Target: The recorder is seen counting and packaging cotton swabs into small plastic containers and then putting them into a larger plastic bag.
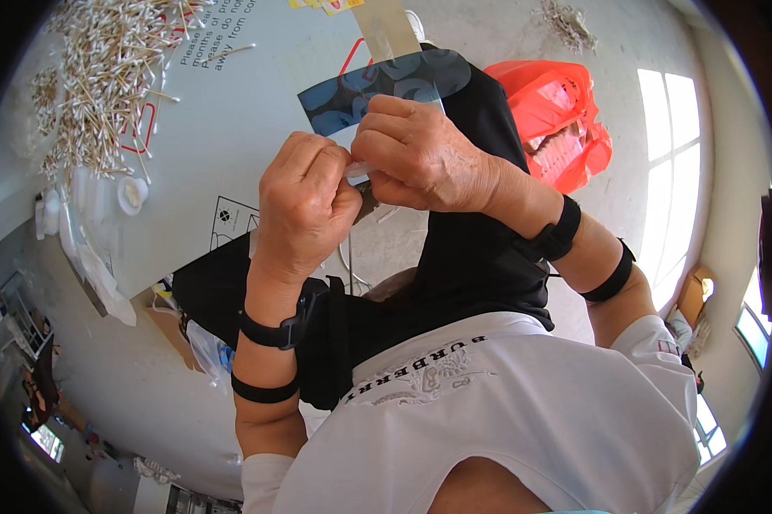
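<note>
My left hand [307, 204] and my right hand [420, 156] meet in front of me, knuckles up and fingers curled into a pinch. Between them a small whitish translucent piece [359, 170] pokes out; my fingers hide most of it, and its kind cannot be made out. Just beyond my hands, a dark blue translucent film sheet [322, 96] with pale rounded shapes lies across the board's edge and my leg. Toward the far left, a large heap of cotton swabs [103, 94] is piled on the pale printed board [206, 163].
Close to the heap sit a small round white tub [132, 196] and clear plastic wrapping [86, 248]. A red plastic bag [557, 128] stands on the floor at the right. Under the board's near edge is a cardboard box [170, 330] with a clear bag.
</note>
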`<state>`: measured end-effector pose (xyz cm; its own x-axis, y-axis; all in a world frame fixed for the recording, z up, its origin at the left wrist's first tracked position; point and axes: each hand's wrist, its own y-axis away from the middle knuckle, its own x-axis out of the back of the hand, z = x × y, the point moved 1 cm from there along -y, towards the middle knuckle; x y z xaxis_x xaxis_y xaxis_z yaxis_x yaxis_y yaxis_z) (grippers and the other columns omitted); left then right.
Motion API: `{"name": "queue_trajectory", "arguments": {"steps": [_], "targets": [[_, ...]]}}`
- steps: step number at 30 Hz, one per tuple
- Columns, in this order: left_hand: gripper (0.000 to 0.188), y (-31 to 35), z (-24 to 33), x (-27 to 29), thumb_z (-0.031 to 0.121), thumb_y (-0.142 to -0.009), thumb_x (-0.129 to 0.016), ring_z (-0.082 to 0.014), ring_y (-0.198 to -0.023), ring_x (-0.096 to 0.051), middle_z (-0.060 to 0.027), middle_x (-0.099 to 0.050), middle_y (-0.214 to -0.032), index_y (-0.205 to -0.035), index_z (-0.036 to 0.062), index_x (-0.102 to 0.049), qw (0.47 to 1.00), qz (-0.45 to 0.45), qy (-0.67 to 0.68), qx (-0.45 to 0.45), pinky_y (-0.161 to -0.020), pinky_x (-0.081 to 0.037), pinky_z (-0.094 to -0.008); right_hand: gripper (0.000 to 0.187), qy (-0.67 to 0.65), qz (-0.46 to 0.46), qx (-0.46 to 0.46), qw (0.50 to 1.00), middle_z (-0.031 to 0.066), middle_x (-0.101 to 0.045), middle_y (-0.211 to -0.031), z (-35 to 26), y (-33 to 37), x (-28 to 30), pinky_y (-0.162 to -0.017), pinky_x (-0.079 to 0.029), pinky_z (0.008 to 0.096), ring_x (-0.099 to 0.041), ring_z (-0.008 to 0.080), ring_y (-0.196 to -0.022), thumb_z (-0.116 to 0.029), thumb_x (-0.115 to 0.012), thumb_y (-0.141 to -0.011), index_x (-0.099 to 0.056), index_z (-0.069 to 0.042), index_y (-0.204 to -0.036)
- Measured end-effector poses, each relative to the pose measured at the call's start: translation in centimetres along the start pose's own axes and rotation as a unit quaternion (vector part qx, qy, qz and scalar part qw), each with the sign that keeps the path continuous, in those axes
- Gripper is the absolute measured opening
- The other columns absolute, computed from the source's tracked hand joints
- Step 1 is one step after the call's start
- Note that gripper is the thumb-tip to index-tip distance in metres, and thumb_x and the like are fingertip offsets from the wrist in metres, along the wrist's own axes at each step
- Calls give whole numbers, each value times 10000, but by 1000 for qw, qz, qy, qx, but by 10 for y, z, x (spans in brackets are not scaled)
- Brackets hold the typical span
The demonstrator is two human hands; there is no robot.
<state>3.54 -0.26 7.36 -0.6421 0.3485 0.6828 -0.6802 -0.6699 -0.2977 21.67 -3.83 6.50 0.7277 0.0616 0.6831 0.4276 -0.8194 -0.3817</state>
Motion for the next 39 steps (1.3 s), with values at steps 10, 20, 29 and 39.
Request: {"name": "queue_trajectory", "arguments": {"steps": [10, 20, 29, 39], "targets": [[247, 4, -6, 4, -101, -640, -637, -307, -794, -606, -121, -596, -843, -874, -22, -616, 1000, 10, -23, 11, -666, -517, -394, 318, -23, -18, -36, 999, 142, -600, -906, 6, 7, 1, -725, -530, 414, -614, 358, -858, 25, -701, -696, -577, 6, -988], [249, 7, -6, 1, -84, -600, -635, -280, -754, -578, -101, -561, -822, -838, -19, -605, 996, 5, -71, -49, -610, -512, -349, 279, 6, -2, -18, 1000, 143, -580, -864, 1, 11, -3, -698, -528, 399, -604, 350, -793, 44, -655, -675, -562, 15, -937], [254, 14, -9, -4, -73, -601, -643, -271, -757, -568, -100, -559, -845, -845, -19, -603, 994, 30, -79, -66, -628, -505, -351, 286, 49, 24, -7, 998, 129, -568, -856, -4, 12, -7, -680, -521, 392, -596, 324, -776, 31, -658, -651, -547, 13, -914], [272, 10, -7, -9, -74, -604, -670, -260, -746, -583, -90, -587, -853, -863, -8, -621, 997, 36, -24, -71, -620, -507, -350, 307, 15, 38, 1, 999, 122, -580, -853, -5, 12, -7, -668, -511, 387, -598, 315, -767, -37, -726, -668, -567, 5, -927]]}}
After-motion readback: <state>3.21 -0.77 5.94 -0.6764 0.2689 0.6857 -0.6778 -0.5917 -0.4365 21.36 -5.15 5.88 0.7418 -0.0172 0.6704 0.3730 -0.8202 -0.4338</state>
